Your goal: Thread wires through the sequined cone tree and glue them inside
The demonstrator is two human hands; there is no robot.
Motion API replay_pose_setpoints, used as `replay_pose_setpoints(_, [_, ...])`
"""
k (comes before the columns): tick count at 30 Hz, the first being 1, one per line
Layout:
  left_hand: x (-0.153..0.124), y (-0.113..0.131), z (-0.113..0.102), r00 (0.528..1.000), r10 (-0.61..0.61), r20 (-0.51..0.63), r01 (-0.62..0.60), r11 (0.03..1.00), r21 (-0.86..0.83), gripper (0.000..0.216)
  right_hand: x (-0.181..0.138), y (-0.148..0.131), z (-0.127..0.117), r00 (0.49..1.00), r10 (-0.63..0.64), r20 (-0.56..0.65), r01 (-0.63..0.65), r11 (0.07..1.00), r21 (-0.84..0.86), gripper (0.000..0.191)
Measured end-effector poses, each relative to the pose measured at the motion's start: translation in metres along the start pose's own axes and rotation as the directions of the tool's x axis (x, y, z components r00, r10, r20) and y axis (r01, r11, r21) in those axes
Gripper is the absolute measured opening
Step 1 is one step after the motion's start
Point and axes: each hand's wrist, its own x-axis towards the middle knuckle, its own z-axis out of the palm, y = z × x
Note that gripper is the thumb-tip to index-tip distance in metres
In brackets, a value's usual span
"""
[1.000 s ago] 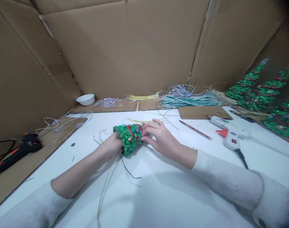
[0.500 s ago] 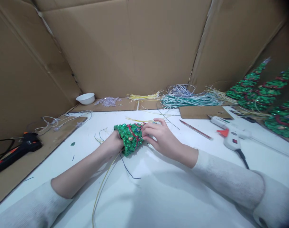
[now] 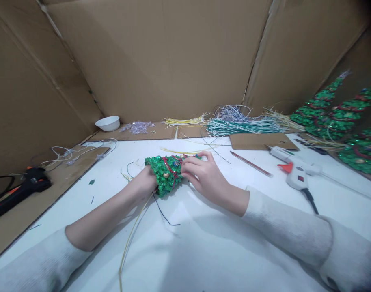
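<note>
A small green sequinned tree point(image 3: 166, 172) with a red garland and tiny beads lies on its side on the white table point(image 3: 203, 243). My left hand point(image 3: 143, 184) is closed around its wide base end, fingers hidden inside or behind it. My right hand point(image 3: 202, 174) curls over the narrow end, fingertips pinching the sequins. A long yellow wire point(image 3: 131, 239) and a dark wire point(image 3: 164, 215) trail from the base toward me.
A white glue gun point(image 3: 292, 172) lies right, a black glue gun point(image 3: 19, 190) left. Bundles of green, white and yellow wires point(image 3: 240, 123) line the cardboard back wall, with a white bowl point(image 3: 107, 123), a brown stick point(image 3: 250, 164) and finished green trees point(image 3: 334, 109) at far right.
Both hands and the tree shifted slightly up in view. My right fingers crept a little further over the tree's narrow end. The yellow wire swung a bit left.
</note>
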Motion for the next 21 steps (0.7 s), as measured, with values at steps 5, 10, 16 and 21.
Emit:
replay_pose_setpoints(5, [0.0009, -0.0039, -0.0030, 0.999, -0.050, 0.000, 0.050, 0.998, 0.023, 0.048, -0.0007, -0.0010, 0.0026, 1.000, -0.012, -0.022, 0.012, 1.000, -0.007, 0.012])
replay_pose_setpoints(10, [0.0022, -0.0020, -0.0056, 0.999, -0.017, 0.039, 0.015, 0.998, 0.063, 0.044, -0.0024, -0.0005, 0.0030, 0.998, 0.003, -0.063, -0.001, 0.999, 0.037, 0.010])
replay_pose_setpoints(16, [0.0027, 0.0012, -0.0037, 0.998, 0.033, 0.053, -0.037, 0.995, 0.088, 0.041, -0.0012, -0.0017, 0.0025, 0.998, 0.018, -0.065, -0.015, 0.999, 0.041, 0.011])
replay_pose_setpoints(21, [0.0016, 0.0036, -0.0015, 1.000, 0.000, 0.003, -0.001, 0.993, 0.115, 0.041, -0.0011, -0.0030, 0.0034, 0.997, 0.041, -0.070, -0.037, 0.998, 0.047, 0.011])
